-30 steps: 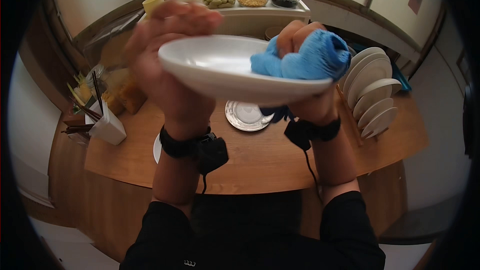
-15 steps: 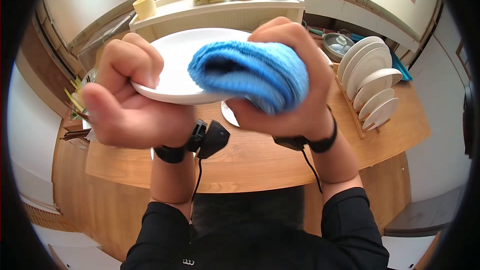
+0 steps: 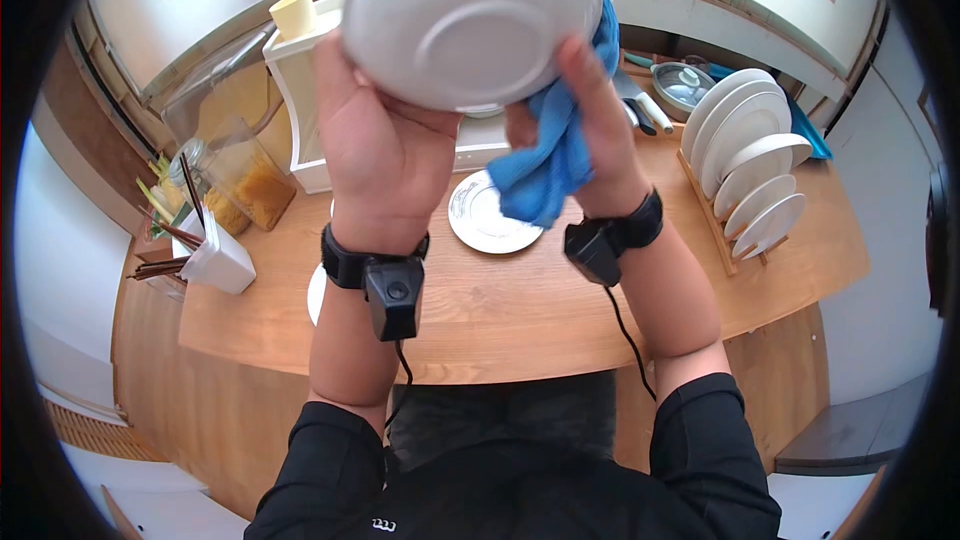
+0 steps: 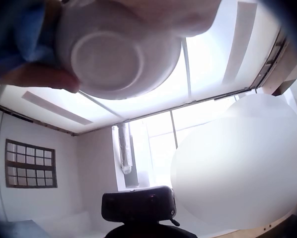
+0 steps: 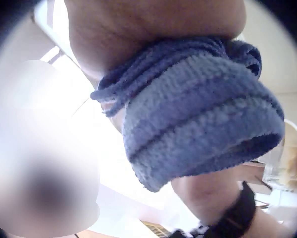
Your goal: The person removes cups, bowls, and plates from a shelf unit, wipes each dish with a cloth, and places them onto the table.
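We see the left hand [image 3: 390, 160] clamped on one white dish [image 3: 470, 15] just beyond its palm; the right hand [image 3: 605, 145] clutches one blue cloth [image 3: 545, 175] at the dish's right edge. Farther out, one plate [image 3: 482, 218] lies on the desk [image 3: 500, 320]; six dishes [image 3: 742, 135] stand in one rack [image 3: 707, 205].

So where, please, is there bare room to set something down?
The wooden table is bare between the patterned plate and the front edge, and between the right forearm and the plate rack. It is crowded around the chopstick holder and behind the rack, near the lidded pan.
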Demonstrator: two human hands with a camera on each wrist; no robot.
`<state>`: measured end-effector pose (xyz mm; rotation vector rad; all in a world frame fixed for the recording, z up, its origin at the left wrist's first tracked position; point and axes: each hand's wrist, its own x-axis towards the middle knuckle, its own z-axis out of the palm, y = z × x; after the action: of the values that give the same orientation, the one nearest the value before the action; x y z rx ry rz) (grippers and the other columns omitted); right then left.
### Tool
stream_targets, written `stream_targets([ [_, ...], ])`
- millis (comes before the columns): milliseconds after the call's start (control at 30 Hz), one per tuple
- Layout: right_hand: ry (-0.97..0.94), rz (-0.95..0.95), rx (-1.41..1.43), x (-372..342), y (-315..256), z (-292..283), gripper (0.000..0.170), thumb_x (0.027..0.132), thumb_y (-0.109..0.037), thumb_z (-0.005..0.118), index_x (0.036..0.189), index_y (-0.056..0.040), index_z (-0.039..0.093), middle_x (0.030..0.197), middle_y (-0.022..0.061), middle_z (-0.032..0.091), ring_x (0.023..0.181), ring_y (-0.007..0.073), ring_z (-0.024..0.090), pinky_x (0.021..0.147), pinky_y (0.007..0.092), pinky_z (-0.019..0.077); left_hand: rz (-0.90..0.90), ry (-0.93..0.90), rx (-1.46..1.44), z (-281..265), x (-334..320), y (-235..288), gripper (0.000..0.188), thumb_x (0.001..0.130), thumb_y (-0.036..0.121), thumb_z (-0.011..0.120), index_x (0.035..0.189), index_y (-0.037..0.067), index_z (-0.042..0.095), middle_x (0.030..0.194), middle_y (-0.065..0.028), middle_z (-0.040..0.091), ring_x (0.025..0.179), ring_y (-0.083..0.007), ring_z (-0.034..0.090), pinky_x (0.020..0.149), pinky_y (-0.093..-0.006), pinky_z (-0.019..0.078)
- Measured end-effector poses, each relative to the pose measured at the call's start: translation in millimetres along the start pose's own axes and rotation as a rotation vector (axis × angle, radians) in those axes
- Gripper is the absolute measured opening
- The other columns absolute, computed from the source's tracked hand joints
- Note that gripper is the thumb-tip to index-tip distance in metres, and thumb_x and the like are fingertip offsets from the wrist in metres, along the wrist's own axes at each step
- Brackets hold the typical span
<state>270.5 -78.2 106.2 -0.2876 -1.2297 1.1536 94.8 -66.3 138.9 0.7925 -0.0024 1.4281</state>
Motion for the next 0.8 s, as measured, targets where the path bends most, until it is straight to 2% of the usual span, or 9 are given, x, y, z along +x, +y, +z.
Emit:
stream_targets([
  [167,-0.010,0.059,0.079,6.3,-25.6,1.1,0.049,0.111,-0.052,0.061,0.122,-0.0042,0.066,0.085,0.0064,0.071,0.064,0.0138,0.069,0.052,0.0241,0.0534,-0.152,-0.284,0.053,-1.7,0.7,6.3,0.065,0.116,0.056,0.034,0.149,0.007,0.059,0.141,-0.0092,0.070,0.130,-0.0258,0.067,0.109,-0.0450,0.0555],
  [267,0.027,0.050,-0.048,3.5,-30.9,4.1,0.052,0.109,-0.050,0.066,0.129,-0.0018,0.065,0.095,0.0055,0.073,0.078,0.0126,0.071,0.065,0.0239,0.0576,0.037,-0.440,0.060,-7.5,-2.8,3.1,0.065,0.112,0.048,0.053,0.158,0.003,0.047,0.152,-0.0131,0.060,0.136,-0.0275,0.062,0.115,-0.0474,0.0514],
  [333,0.020,0.047,-0.023,3.2,-36.4,2.4,0.057,0.106,-0.047,0.072,0.137,0.0006,0.065,0.107,0.0055,0.074,0.092,0.0117,0.073,0.078,0.0251,0.0614,0.087,-0.349,0.769,-0.4,-13.9,12.8,0.073,0.102,0.034,0.076,0.158,-0.001,0.045,0.152,-0.0150,0.059,0.140,-0.0246,0.059,0.118,-0.0440,0.0466],
  [367,0.062,-0.028,-0.102,4.4,-41.0,1.0,0.056,0.105,-0.043,0.075,0.138,0.0012,0.065,0.111,0.0061,0.075,0.098,0.0121,0.073,0.084,0.0256,0.0607,0.109,-0.329,0.743,8.1,-10.9,14.9,0.075,0.089,0.018,0.089,0.151,-0.004,0.053,0.140,-0.0166,0.068,0.128,-0.0228,0.067,0.110,-0.0393,0.0531],
  [467,0.144,-0.139,-0.219,1.7,-56.3,-13.6,0.048,0.097,-0.021,0.084,0.137,-0.0003,0.068,0.118,0.0079,0.076,0.105,0.0140,0.074,0.090,0.0288,0.0616,0.279,-0.258,1.101,16.5,-18.2,20.0,0.055,0.088,0.027,0.091,0.129,-0.005,0.072,0.112,-0.0130,0.081,0.097,-0.0203,0.078,0.085,-0.0331,0.0635],
  [567,0.305,-0.474,-0.971,-12.5,-77.2,-3.5,0.040,0.094,0.003,0.070,0.134,0.0033,0.068,0.125,0.0108,0.076,0.107,0.0143,0.074,0.087,0.0314,0.0630,0.365,-0.237,1.237,25.9,-26.0,19.3,0.051,0.085,0.028,0.091,0.120,-0.005,0.076,0.099,-0.0131,0.082,0.083,-0.0188,0.079,0.077,-0.0326,0.0631],
  [600,0.068,-0.818,-1.046,-5.4,-77.6,-3.1,0.061,0.080,-0.002,0.088,0.138,-0.0111,0.073,0.127,0.0075,0.078,0.103,0.0173,0.077,0.087,0.0341,0.0645,0.356,-0.205,1.292,30.5,-30.1,21.5,0.050,0.084,0.028,0.091,0.119,-0.004,0.076,0.098,-0.0134,0.082,0.083,-0.0183,0.079,0.076,-0.0326,0.0627],
  [667,-0.283,-1.059,-1.502,-4.1,-90.7,19.7,0.048,0.088,-0.005,0.087,0.134,-0.0076,0.075,0.140,0.0154,0.073,0.110,0.0286,0.079,0.091,0.0365,0.0663,0.362,-0.197,1.314,33.4,-34.8,29.6,0.049,0.080,0.026,0.091,0.117,-0.003,0.076,0.098,-0.0137,0.082,0.085,-0.0182,0.079,0.076,-0.0325,0.0617],
  [800,-0.285,-1.152,-1.561,-9.3,-71.3,27.5,0.050,0.083,-0.017,0.090,0.131,-0.0107,0.077,0.142,0.0171,0.072,0.114,0.0346,0.078,0.096,0.0414,0.0664,0.452,-0.215,1.323,36.6,-43.6,37.7,0.042,0.084,0.016,0.091,0.115,-0.005,0.073,0.100,-0.0089,0.080,0.090,-0.0115,0.072,0.079,-0.0291,0.0576],
])
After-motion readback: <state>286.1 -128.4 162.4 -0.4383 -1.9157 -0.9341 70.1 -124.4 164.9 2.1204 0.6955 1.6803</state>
